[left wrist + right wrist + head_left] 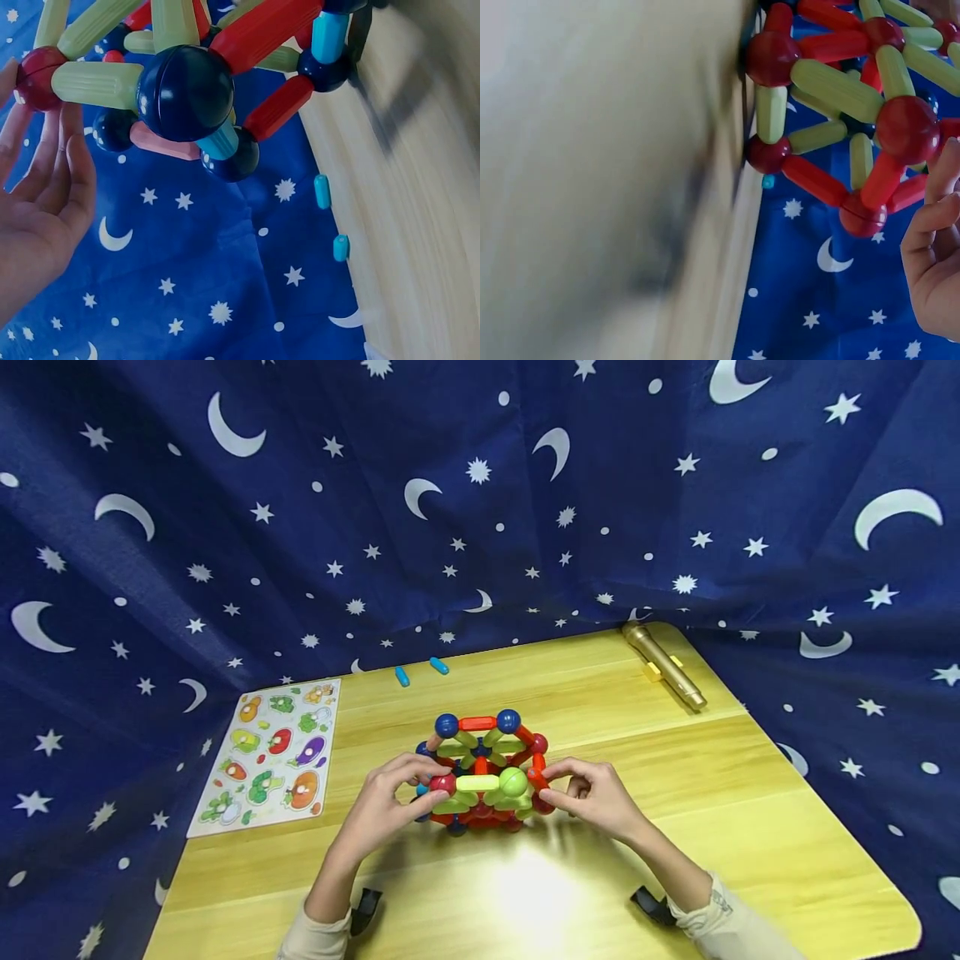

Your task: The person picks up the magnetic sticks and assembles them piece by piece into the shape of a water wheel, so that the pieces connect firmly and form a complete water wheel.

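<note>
A ball-and-rod structure (481, 783) of red, blue and green balls joined by red, pale green and a few blue rods stands on the table between both hands. My left hand (386, 807) pinches a red ball (442, 784) at its near left corner; the left wrist view shows fingertips around this ball (40, 78). At the right side, my right hand (596, 795) pinches a red rod (537, 778) between thumb and index finger. A light green ball (513, 782) sits at the near top, between the hands. In the right wrist view the fingertips are partly cut off at the edge.
Two loose blue rods (402, 677) lie near the table's back edge. A vegetable picture board (330, 727) lies at the left. At the back right rests a gold cylindrical tube (663, 665) beside small yellow pieces (652, 672). A star-and-moon curtain (450, 443) hangs behind the table.
</note>
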A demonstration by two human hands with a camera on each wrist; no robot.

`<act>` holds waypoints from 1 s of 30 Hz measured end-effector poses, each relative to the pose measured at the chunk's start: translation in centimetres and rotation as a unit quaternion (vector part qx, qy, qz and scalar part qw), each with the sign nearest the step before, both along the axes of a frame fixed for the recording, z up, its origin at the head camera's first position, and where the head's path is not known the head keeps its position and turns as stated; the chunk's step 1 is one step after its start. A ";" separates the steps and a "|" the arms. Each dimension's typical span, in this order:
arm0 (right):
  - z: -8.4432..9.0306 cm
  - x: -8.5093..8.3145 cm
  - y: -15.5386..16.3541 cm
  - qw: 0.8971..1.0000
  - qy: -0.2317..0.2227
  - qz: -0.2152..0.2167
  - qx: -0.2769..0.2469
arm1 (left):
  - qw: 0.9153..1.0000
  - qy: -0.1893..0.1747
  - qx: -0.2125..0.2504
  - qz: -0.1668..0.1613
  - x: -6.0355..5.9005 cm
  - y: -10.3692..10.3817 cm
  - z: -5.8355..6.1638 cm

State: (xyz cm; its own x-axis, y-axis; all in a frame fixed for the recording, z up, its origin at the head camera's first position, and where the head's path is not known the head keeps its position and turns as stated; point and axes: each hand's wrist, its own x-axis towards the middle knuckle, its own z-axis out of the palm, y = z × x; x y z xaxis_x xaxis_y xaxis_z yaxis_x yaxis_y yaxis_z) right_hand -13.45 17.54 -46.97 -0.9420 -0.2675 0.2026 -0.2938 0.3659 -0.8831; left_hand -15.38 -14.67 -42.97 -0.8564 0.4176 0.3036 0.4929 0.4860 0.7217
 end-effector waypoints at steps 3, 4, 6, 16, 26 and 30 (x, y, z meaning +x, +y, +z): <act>-0.6 0.3 -0.1 1.000 0.021 0.007 -0.008 | 1.000 -0.004 -0.003 -0.002 0.0 0.1 0.1; -0.8 0.3 -0.1 0.999 0.034 0.010 -0.008 | 1.000 -0.005 -0.007 -0.003 0.0 0.1 0.2; -0.9 0.2 -0.2 0.997 0.068 0.018 -0.006 | 1.000 -0.001 -0.023 -0.002 0.0 0.3 0.5; 1.7 0.6 -1.0 0.980 0.190 0.050 -0.003 | 0.956 0.201 -0.214 0.010 0.5 5.4 2.7; 2.0 0.6 -1.5 0.976 0.209 0.056 0.013 | 0.933 0.261 -0.249 -0.004 0.6 8.4 2.0; 2.0 0.6 -1.6 0.975 0.216 0.047 0.019 | 0.931 0.293 -0.216 0.013 0.5 8.5 1.5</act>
